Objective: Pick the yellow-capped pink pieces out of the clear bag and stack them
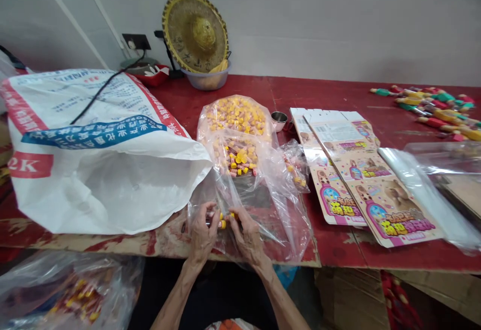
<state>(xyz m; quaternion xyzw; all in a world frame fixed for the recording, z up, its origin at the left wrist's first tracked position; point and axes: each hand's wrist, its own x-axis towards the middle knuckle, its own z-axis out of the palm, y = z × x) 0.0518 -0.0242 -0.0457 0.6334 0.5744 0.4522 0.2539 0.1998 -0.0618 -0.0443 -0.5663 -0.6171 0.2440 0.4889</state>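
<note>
My left hand (204, 235) is closed around small yellow-capped tubes (222, 224) at the table's front edge. Close beside it, my right hand (247, 235) pinches a small yellow-capped piece (234, 216), partly hidden by the fingers. Both hands are over the loose front of a clear plastic bag (278, 229). Farther back, the bag holds a heap of the same pink-and-yellow tubes (236, 117). A smaller clear bag (296, 167) with several tubes lies at its right side.
A large white woven sack (124, 189) lies open on the left. Printed cards (387, 199), clear plastic sleeves (417, 179) and colourful figures (439, 107) lie to the right. Behind stand a metal cup (279, 119), a basin (208, 80) and a straw hat (195, 31). Another tube bag (78, 295) sits below left.
</note>
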